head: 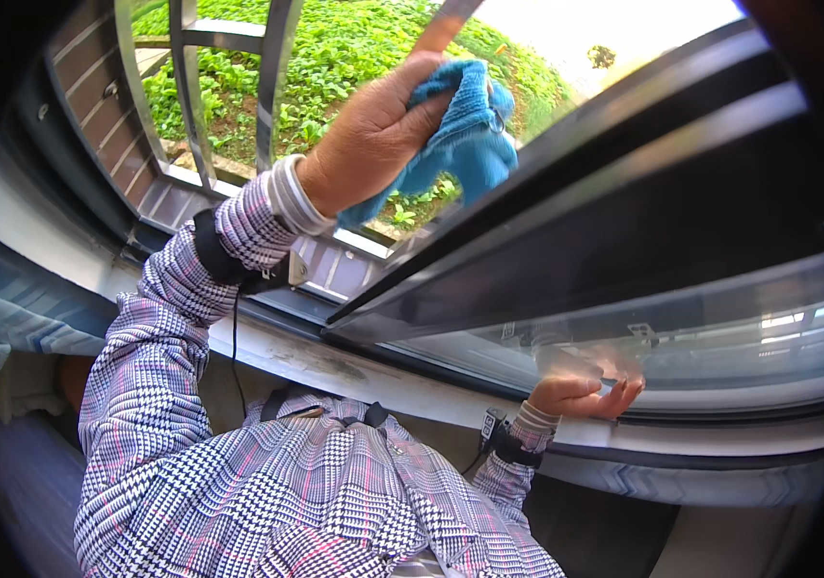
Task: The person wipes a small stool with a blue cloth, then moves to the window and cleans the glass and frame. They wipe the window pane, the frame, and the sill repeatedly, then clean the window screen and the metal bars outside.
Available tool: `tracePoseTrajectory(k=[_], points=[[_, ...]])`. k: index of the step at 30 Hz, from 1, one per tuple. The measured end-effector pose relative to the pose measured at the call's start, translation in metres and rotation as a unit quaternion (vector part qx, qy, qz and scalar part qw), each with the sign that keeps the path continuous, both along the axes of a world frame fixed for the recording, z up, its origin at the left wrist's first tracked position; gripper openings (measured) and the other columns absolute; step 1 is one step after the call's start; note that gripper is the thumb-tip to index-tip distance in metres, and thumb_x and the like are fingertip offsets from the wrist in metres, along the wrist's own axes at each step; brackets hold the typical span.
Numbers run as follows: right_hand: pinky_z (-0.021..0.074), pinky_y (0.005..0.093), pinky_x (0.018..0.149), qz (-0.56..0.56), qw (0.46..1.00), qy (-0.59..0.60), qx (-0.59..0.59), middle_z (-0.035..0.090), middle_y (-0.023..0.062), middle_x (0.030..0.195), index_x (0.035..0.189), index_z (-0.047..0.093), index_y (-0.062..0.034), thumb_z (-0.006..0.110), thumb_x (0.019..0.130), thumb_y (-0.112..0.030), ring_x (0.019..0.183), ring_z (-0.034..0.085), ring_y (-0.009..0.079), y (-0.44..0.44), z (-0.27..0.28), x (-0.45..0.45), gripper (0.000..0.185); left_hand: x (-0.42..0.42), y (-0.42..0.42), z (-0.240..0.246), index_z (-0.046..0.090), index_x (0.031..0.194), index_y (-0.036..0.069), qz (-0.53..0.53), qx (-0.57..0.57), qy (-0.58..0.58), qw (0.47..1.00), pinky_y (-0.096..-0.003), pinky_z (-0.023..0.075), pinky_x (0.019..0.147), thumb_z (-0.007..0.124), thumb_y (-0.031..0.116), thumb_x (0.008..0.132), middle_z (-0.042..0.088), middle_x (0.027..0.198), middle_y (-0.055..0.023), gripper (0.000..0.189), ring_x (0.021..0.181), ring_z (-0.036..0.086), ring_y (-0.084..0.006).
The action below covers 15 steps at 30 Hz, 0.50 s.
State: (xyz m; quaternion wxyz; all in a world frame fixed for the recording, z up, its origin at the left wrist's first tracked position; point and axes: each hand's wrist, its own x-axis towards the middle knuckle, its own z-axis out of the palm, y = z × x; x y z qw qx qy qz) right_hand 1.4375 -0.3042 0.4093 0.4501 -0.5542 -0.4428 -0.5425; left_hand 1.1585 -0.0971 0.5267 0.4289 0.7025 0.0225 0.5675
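My left hand [383, 134] is raised at the upper middle, its fingers closed around a bunched blue cloth [466, 137]. The cloth hangs down in loose folds beside the dark frame of a sliding window [455, 217], in front of metal window bars [267, 94]; whether it touches the frame I cannot tell. Low at the right, my right hand [589, 397] rests by the bottom of the window glass [672, 347] above the white sill, with its fingers somewhat curled and nothing seen in it. The glass mirrors this hand faintly.
A white window sill [325, 365] with dark stains runs across in front of my body. Blue patterned curtain fabric [29, 311] lies at the left, with more below the sill at the right. Outside the bars are green plants [238, 87] and a brick wall [97, 115].
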Motion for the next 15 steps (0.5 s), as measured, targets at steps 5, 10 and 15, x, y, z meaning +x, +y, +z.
tracePoseTrajectory(k=[5, 10, 15], points=[[0.0276, 0.0559, 0.108, 0.000, 1.000, -0.006, -0.006, 0.033, 0.0213, 0.138, 0.129, 0.039, -0.0013, 0.032, 0.091, -0.004, 0.131, 0.033, 0.0382, -0.005, 0.004, -0.002, 0.039, 0.016, 0.017, 0.006, 0.057, 0.111, 0.006, 0.480, 0.471, 0.134, 0.728, -0.0381, 0.0478, 0.091, 0.060, 0.013, 0.083, 0.059, 0.111, -0.0110, 0.029, 0.103, 0.060, -0.0272], [0.0281, 0.0557, 0.108, -0.004, 1.000, -0.011, -0.023, 0.033, 0.0214, 0.138, 0.128, 0.040, -0.0024, 0.032, 0.091, -0.005, 0.131, 0.032, 0.0398, 0.000, 0.008, -0.012, 0.038, 0.025, 0.052, -0.004, 0.062, 0.107, 0.003, 0.526, 0.458, 0.150, 0.701, -0.0371, 0.0493, 0.081, 0.059, 0.017, 0.079, 0.061, 0.096, -0.0095, 0.031, 0.089, 0.061, -0.0260], [0.0283, 0.0560, 0.107, 0.004, 0.999, -0.017, -0.032, 0.033, 0.0210, 0.139, 0.129, 0.041, -0.0036, 0.033, 0.092, -0.004, 0.131, 0.031, 0.0400, 0.000, 0.012, -0.023, 0.038, 0.036, 0.081, 0.014, 0.061, 0.108, 0.003, 0.552, 0.409, 0.118, 0.717, -0.0377, 0.0493, 0.081, 0.059, 0.017, 0.080, 0.061, 0.098, -0.0106, 0.031, 0.090, 0.061, -0.0271]])
